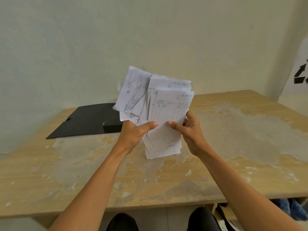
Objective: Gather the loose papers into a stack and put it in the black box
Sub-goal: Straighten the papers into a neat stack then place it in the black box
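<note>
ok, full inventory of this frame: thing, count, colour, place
papers: one uneven bunch, white printed forms, held upright above the table centre
black box: one, black, lying open on the table's far left
table: one, tan wood with worn grey patches, fills the foreground
white bag: one, white with black recycling arrows, far right edge against the wall
wall: pale green-white, behind the table
blue item: blue, below the table edge at right, unclear what
left hand: one, grips the bunch's left side
right hand: one, grips the right side
</note>
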